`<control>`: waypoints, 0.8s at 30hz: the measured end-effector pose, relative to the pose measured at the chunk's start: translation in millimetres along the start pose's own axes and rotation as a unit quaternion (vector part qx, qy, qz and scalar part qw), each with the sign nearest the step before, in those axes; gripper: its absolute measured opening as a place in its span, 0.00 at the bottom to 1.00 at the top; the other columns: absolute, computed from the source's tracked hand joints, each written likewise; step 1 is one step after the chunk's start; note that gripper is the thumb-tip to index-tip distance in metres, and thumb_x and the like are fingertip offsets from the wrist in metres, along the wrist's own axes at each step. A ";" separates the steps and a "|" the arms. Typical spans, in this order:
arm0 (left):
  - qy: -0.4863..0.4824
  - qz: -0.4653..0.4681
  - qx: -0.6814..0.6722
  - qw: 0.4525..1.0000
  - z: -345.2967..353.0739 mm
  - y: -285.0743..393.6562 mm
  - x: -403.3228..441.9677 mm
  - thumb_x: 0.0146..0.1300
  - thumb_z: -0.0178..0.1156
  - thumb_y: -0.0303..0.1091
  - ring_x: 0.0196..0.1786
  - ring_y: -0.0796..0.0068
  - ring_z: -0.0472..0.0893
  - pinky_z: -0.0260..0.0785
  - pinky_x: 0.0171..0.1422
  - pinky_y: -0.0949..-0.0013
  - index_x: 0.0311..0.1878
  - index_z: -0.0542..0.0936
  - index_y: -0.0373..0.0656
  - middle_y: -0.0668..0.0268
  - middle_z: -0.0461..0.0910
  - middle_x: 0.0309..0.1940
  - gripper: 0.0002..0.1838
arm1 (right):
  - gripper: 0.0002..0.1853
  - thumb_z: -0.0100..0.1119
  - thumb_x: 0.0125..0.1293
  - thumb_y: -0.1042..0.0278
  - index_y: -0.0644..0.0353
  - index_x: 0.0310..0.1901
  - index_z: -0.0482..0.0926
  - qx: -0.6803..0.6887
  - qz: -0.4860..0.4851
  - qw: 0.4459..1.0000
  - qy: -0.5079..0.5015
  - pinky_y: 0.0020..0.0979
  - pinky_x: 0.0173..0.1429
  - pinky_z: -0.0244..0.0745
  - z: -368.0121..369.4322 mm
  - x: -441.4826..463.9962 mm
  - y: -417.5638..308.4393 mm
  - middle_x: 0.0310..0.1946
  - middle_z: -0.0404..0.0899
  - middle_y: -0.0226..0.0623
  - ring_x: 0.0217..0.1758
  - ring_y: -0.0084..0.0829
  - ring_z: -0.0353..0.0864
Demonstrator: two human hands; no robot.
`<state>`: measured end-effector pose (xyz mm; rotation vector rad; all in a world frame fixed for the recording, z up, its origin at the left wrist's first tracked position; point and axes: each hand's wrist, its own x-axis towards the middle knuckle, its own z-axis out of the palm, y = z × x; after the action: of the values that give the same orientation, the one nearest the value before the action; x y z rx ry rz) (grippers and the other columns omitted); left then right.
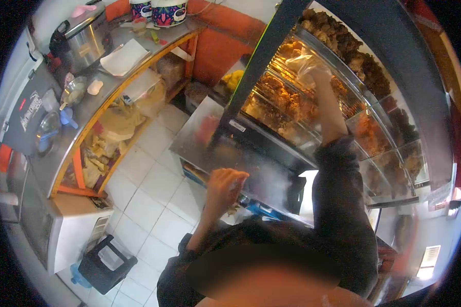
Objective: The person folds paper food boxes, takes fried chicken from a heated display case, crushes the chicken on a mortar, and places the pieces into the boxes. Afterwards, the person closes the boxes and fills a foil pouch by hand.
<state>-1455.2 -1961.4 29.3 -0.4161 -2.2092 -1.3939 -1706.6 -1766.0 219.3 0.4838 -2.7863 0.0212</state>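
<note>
My right hand [317, 75] reaches into a lit glass display case, above trays of browned fried pieces [281, 97] that look like chicken. Crumpled clear plastic, like a thin bag [303, 64], covers its fingers, which are closed in it; whether a piece of food is inside cannot be seen. My left hand [224, 188] is held over the front of the steel counter [197, 130], fingers curled inward. What it may hold is hidden. Both forearms come out of dark sleeves.
The display case's dark frame [246, 77] rises close to my right arm. Along the left runs a steel counter with a large metal pot [84, 41], white paper [124, 57] and bowls. A black step stool [108, 263] stands on the tiled floor [151, 215].
</note>
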 end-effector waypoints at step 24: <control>-0.008 -0.010 -0.042 0.999 9.9 -5.9 4.0 0.55 0.61 0.26 0.34 0.66 0.76 0.65 0.41 0.65 0.37 0.78 0.47 0.67 0.78 0.30 0.07 | 0.37 0.57 0.60 0.54 0.61 0.66 0.53 -0.015 0.029 0.998 -0.046 0.41 0.65 0.55 12.5 17.6 6.1 0.53 0.70 0.44 0.62 0.37 0.66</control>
<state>-1463.9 -1955.1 23.6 -0.4363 -2.1787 -1.5021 -1728.2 -1766.9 213.1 0.4054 -2.8862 -0.0305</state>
